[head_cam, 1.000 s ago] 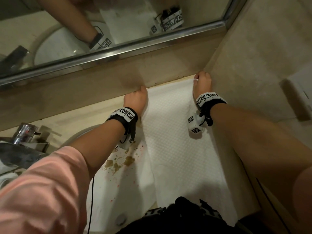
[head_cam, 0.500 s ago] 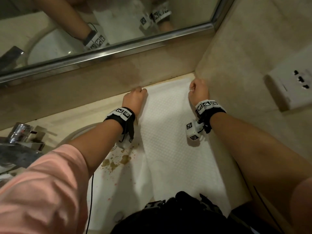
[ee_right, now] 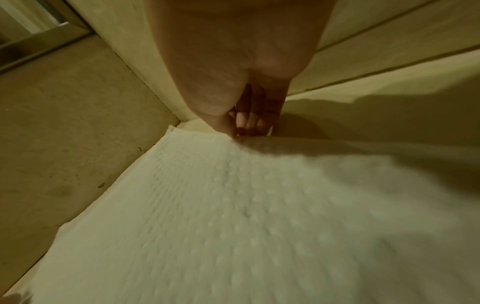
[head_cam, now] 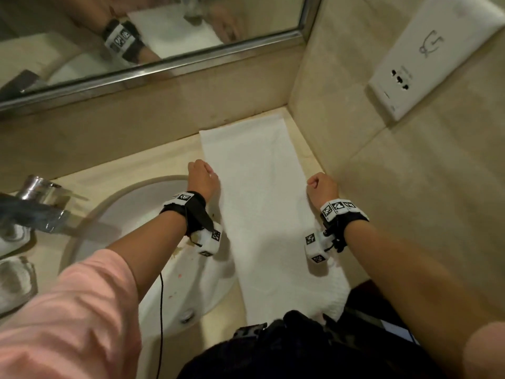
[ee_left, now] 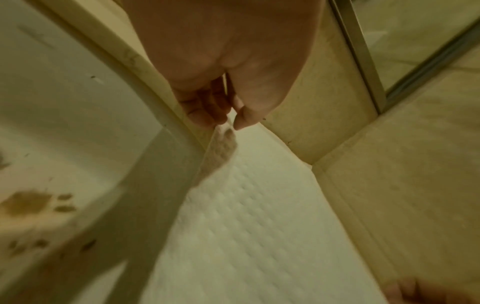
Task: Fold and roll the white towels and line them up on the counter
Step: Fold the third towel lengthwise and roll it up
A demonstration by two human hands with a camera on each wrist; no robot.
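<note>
A white dotted towel (head_cam: 262,209), folded into a long narrow strip, lies flat on the beige counter from the back wall to the front edge. My left hand (head_cam: 203,176) is at its left edge, about a third of the way back from the far end. In the left wrist view the thumb and fingers of that hand (ee_left: 228,121) pinch the towel's edge (ee_left: 221,148), lifting it slightly. My right hand (head_cam: 319,186) is at the right edge, close to the side wall. There its thumb and fingers (ee_right: 239,129) pinch the towel's border (ee_right: 233,216).
A white sink basin (head_cam: 123,214) with brown stains lies left of the towel, with a chrome faucet (head_cam: 35,206) beyond it. A mirror (head_cam: 164,28) runs along the back wall. The tiled right wall carries a socket plate (head_cam: 404,75). A black pouch (head_cam: 300,348) is at my waist.
Both hands have slid from the towel's far corners at the back wall toward me along its side edges. Their fingers have curled into pinches. The head view has tilted up and right.
</note>
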